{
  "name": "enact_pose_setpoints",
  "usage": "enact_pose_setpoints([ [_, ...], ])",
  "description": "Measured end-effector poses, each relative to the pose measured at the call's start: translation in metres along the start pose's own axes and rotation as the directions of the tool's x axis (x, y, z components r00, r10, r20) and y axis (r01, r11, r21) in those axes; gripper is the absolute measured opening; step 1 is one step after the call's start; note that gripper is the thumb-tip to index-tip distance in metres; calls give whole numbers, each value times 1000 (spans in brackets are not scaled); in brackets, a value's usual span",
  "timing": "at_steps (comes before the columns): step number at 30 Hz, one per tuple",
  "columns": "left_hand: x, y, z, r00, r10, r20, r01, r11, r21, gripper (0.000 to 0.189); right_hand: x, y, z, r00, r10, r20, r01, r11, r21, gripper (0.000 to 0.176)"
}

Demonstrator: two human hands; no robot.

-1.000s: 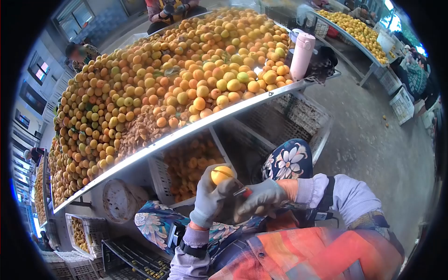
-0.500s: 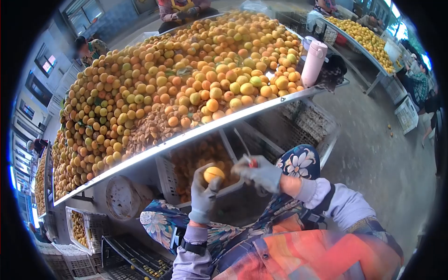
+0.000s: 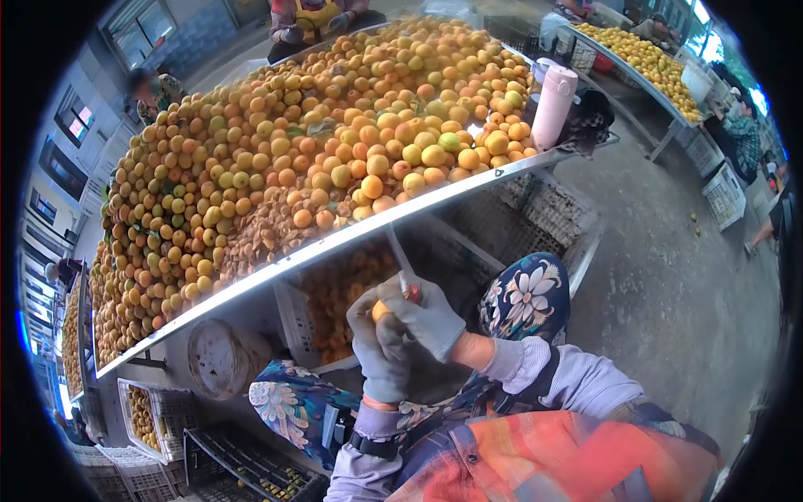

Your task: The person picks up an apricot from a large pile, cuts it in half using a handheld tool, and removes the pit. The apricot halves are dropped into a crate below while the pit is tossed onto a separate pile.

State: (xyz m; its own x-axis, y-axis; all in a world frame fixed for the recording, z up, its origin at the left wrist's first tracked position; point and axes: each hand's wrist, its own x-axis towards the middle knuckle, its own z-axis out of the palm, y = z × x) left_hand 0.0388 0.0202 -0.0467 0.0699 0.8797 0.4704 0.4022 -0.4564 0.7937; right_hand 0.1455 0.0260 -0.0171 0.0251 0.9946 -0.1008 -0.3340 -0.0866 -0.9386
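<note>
My left hand [image 3: 381,356], in a grey glove, is closed around an apricot [image 3: 381,310], most of it hidden by the fingers. My right hand [image 3: 431,316], gloved too, grips a knife [image 3: 399,251] with a red part showing at the handle; its pale blade points up toward the table edge. The right fingers press against the apricot, so both hands touch. Below them a crate [image 3: 294,322] holds orange apricot pieces [image 3: 335,293]. Beyond the blade, a large heap of apricots [image 3: 335,134] covers the metal-edged table [image 3: 335,248], with brown pits [image 3: 268,238] near its front edge.
A pink bottle [image 3: 554,109] stands at the table's right corner. Left of my knees are a round white bucket [image 3: 213,358], a white crate of apricots [image 3: 163,410] and a black crate [image 3: 242,460]. People sit around this table and another fruit-covered table [image 3: 640,63].
My right hand has moved left to meet the left hand at the apricot. The knife blade has swung more upright, and the apricot is now mostly covered. The camera view has shifted slightly.
</note>
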Motion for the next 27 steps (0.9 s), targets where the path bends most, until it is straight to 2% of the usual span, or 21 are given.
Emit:
enact_pose_setpoints([
  [1,-5,-13,8,995,-79,-62,74,994,-81,49,4,9,1,1000,-11,-2,11,1000,-1,18],
  [3,-6,-18,12,981,-160,-110,140,976,-167,43,11,37,-2,973,-226,-51,204,941,-270,18],
  [5,1,1,4,958,-266,-107,244,951,-188,33,9,28,3,981,-178,-82,154,958,-241,17],
  [6,-3,-13,6,956,-272,-111,249,951,-185,33,10,27,3,950,-312,-31,278,885,-374,17],
  [7,-6,-35,10,918,-395,-42,362,876,-320,31,10,26,2,901,-432,37,393,777,-492,16],
  [8,-13,-54,12,864,-501,45,467,767,-440,31,10,25,2,904,-427,38,389,780,-491,16],
  [9,-13,-52,9,862,-505,46,471,765,-439,31,10,24,2,867,-486,111,455,680,-576,16],
  [10,-9,-45,5,771,-618,155,573,567,-592,32,11,22,2,823,-536,191,517,563,-645,17],
  [11,-4,-37,-1,667,-689,283,635,327,-700,34,14,22,2,823,-534,194,517,564,-644,17],
  [12,10,-18,-10,471,-724,504,636,-117,-763,39,17,25,1,926,-361,111,373,831,-412,17],
  [13,7,-20,-15,468,-728,501,634,-118,-764,39,20,30,1,985,-150,87,161,978,-130,16],
  [15,1,-27,-22,511,-437,740,567,-476,-673,47,26,30,-1,991,-132,32,132,991,8,19],
  [16,-2,-28,-24,525,-461,715,550,-457,-699,53,19,13,-4,989,138,58,-148,964,221,21],
  [17,-4,-29,-23,522,-465,714,547,-460,-700,53,13,3,-4,911,389,137,-410,815,410,23],
  [19,-5,-25,-21,479,-641,600,570,-293,-768,58,14,5,1,897,437,69,-429,823,372,28],
  [20,-3,-21,-22,476,-645,598,569,-293,-768,58,17,7,1,900,435,35,-423,851,310,28],
  [22,1,-9,-25,477,-741,472,605,-113,-788,62,29,25,-1,902,431,6,-419,874,246,27],
  [23,-1,-14,-29,476,-743,470,605,-110,-789,62,40,47,-6,991,131,16,-131,991,-28,27],
  [24,-1,-20,-35,488,-706,514,611,-144,-778,63,45,46,-2,979,-169,110,194,939,-283,28],
  [26,-4,-26,-42,498,-675,545,610,-174,-773,65,45,45,-1,985,-123,120,148,962,-231,29],
  [27,-2,-22,-43,446,-717,536,617,-187,-764,64,41,38,2,989,-77,123,99,978,-183,31],
])
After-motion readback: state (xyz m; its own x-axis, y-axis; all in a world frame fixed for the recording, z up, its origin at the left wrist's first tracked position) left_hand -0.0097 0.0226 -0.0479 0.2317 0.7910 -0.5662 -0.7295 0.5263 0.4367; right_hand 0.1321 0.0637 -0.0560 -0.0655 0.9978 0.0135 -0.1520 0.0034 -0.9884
